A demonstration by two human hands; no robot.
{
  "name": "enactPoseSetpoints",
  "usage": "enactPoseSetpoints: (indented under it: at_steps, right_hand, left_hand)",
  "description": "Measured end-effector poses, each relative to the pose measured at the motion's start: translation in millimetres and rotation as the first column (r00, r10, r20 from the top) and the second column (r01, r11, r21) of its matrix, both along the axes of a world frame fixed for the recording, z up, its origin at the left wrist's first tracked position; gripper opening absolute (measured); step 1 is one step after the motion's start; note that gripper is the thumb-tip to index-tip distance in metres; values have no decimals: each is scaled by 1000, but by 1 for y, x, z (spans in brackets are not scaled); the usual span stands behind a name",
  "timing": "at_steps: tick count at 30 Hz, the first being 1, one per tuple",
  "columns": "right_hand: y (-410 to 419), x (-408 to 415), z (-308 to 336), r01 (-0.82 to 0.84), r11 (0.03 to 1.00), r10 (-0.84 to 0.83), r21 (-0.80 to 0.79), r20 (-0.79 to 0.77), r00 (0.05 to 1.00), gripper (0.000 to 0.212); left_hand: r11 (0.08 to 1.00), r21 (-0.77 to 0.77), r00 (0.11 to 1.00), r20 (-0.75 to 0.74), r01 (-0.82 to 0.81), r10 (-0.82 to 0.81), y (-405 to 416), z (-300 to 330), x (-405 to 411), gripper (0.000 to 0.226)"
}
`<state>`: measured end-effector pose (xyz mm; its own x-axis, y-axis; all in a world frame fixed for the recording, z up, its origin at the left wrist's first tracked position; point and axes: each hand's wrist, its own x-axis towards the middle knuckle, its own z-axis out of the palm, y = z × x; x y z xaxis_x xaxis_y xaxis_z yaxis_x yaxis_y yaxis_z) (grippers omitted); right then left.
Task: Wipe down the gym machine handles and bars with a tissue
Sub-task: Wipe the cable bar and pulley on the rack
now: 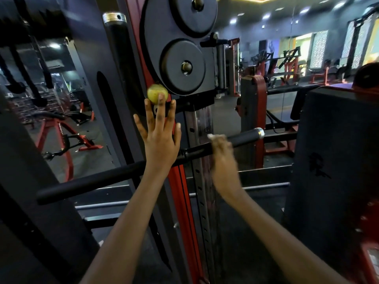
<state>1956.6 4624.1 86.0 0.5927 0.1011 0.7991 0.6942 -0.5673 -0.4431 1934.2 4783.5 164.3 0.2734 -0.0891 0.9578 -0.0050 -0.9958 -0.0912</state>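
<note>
The right hand (220, 147) is blurred, its grip curled round a black handle bar (242, 139) with white tissue (212, 136) at its knuckles. At ten o'clock, the left hand (159, 130) spreads its fingers, touching a yellow knob (156, 93). Weight plates (182, 66) at twelve; a dim gym behind.

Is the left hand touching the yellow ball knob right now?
Touching. The head view shows the left hand open, its straight middle fingertip lying over the yellow ball knob with no gap.

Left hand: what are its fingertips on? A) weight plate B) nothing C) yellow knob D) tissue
C: the left hand reaches up with straight fingers, its fingertips on the yellow knob; the tissue is in the right hand on the bar.
</note>
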Motion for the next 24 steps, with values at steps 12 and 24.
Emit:
enactPoseSetpoints:
  at_steps: [12,24]
  right_hand:
    - [-44,35,-21,48,998,-45,41,-62,997,91]
    - [-71,78,5,83,994,-89,-69,-84,992,73]
  left_hand:
    - [999,-33,1000,-2,-11,11,-1,1,-1,54]
    - [999,-17,999,-12,-45,45,2,2,-2,53]
